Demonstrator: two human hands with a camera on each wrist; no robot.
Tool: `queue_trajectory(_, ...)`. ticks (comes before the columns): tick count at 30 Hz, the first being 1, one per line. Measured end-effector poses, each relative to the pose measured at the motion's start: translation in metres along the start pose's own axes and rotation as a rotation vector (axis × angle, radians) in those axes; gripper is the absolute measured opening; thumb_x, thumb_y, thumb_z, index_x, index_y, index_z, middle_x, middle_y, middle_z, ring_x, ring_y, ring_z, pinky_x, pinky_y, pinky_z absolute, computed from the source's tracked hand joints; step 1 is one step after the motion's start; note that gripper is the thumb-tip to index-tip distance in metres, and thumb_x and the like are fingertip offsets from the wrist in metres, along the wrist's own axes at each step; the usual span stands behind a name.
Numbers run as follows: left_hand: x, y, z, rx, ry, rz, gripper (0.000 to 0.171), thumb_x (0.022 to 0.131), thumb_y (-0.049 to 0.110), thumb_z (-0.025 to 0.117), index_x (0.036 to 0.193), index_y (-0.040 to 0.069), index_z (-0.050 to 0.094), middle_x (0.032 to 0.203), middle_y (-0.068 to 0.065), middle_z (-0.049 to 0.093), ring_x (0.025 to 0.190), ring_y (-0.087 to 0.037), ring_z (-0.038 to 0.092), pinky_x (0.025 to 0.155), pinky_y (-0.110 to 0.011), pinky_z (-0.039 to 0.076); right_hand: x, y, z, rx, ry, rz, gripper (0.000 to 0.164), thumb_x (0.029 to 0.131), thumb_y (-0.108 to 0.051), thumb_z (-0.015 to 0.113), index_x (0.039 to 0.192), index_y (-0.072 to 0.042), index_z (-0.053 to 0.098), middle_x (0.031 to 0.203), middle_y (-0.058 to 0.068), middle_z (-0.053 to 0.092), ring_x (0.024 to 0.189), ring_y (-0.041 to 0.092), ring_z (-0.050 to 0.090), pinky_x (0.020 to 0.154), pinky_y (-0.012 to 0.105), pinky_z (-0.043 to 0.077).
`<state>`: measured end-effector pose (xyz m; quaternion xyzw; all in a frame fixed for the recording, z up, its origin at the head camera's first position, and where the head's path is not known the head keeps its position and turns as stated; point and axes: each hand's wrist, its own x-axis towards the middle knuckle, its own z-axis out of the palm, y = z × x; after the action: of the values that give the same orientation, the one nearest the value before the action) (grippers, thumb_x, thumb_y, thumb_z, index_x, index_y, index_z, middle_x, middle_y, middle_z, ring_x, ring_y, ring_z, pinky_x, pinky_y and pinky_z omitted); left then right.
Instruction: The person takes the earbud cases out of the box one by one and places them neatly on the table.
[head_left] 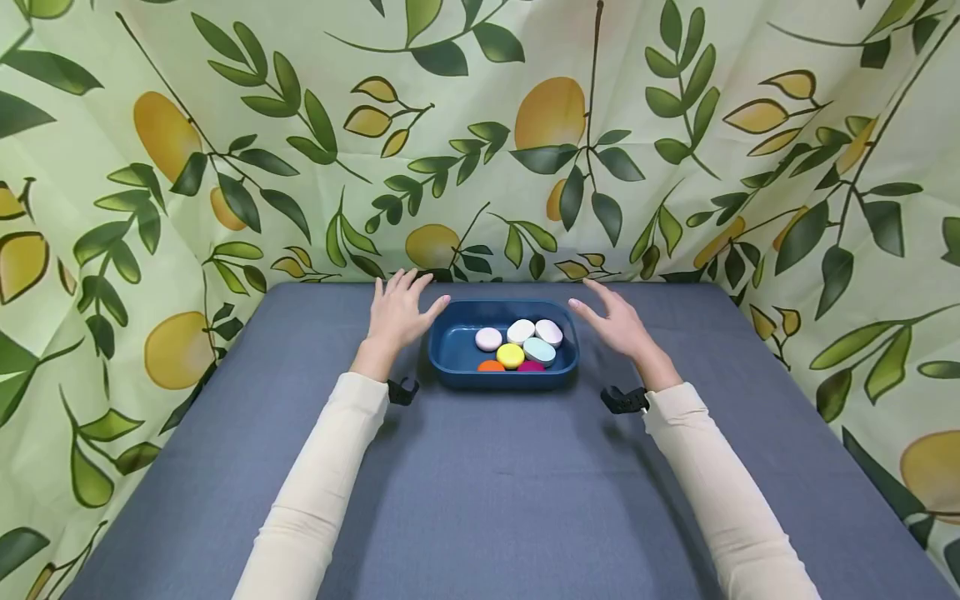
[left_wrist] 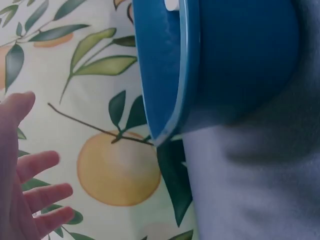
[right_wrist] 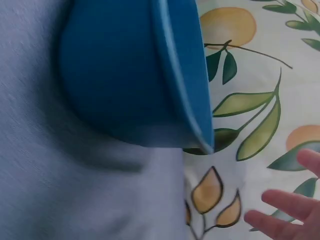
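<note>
A dark blue rectangular tub [head_left: 504,380] with rounded corners stands towards the far side of the table. Several smooth, rounded pieces lie inside it, mostly to the right: a pale pink one [head_left: 488,339], a yellow one [head_left: 510,357], a light blue one [head_left: 539,352], two whitish ones, and orange and magenta ones partly hidden by the near wall. My left hand [head_left: 397,317] is raised beside the tub's left end, fingers spread, holding nothing. Off the right end, my right hand [head_left: 617,323] hovers with extended fingers, also holding nothing. Both wrist views show a gap between hand and tub.
A grey-blue cloth [head_left: 510,492] covers the table. Behind it and along both sides hangs a pale curtain [head_left: 465,100] printed with lemons and leaves. Each wrist wears a black strap [head_left: 624,400].
</note>
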<state>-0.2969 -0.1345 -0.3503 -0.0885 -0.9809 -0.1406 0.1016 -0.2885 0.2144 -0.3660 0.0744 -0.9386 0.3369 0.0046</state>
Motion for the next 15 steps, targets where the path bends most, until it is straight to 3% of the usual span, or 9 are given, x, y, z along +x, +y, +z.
queue_trajectory(6, -0.007, 0.007, 0.002, -0.081, -0.013, 0.027, 0.056, 0.097, 0.052, 0.046, 0.137, 0.014, 0.053, 0.149, -0.012, 0.046, 0.141, -0.031, 0.039, 0.12, -0.051, 0.029, -0.008, 0.016, 0.02, 0.225, -0.059, -0.009, 0.064, 0.1, -0.046, 0.042, 0.154, -0.017, 0.023, 0.155, 0.026, 0.031, 0.14, 0.045, 0.035, 0.111, 0.062, 0.035)
queue_trajectory(15, -0.015, 0.016, 0.011, -0.235, -0.117, 0.094, 0.047, 0.098, 0.044, 0.05, 0.133, 0.013, 0.057, 0.139, -0.01, 0.057, 0.128, -0.028, 0.054, 0.11, -0.047, 0.043, -0.021, 0.035, 0.055, 0.633, -0.13, 0.035, 0.059, 0.101, -0.032, 0.047, 0.152, -0.01, 0.027, 0.155, 0.028, 0.027, 0.141, 0.041, 0.034, 0.113, 0.058, 0.035)
